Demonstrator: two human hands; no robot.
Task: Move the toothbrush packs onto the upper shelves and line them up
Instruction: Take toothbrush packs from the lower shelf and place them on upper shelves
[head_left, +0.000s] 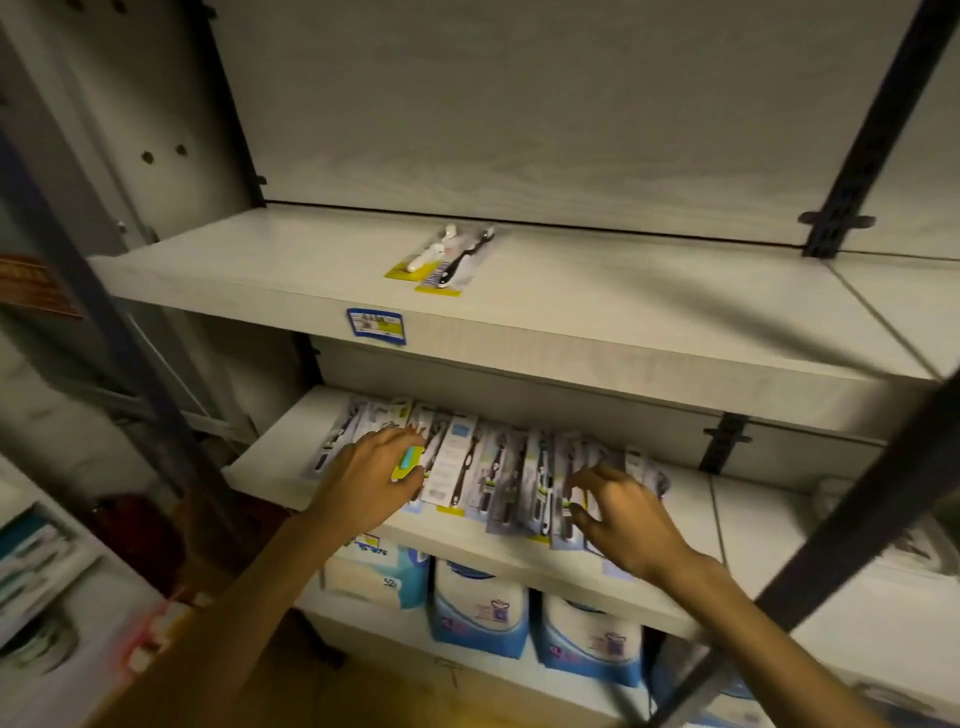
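row of packs (488, 467) lies flat on lower shelf (270, 467). two packs (441, 257) sit on upper shelf (623, 312), above the row. left hand (371, 475) curls around a pack at row's left end; right hand (626, 512) fingers spread, resting on right end. bags (480, 608) below.

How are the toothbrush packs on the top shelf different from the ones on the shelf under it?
The top-shelf packs are only about two, lying untouched. The lower-shelf packs are many, overlapping in a long row, with the left hand and right hand on them. Both lots lie flat and hold dark or white brushes.
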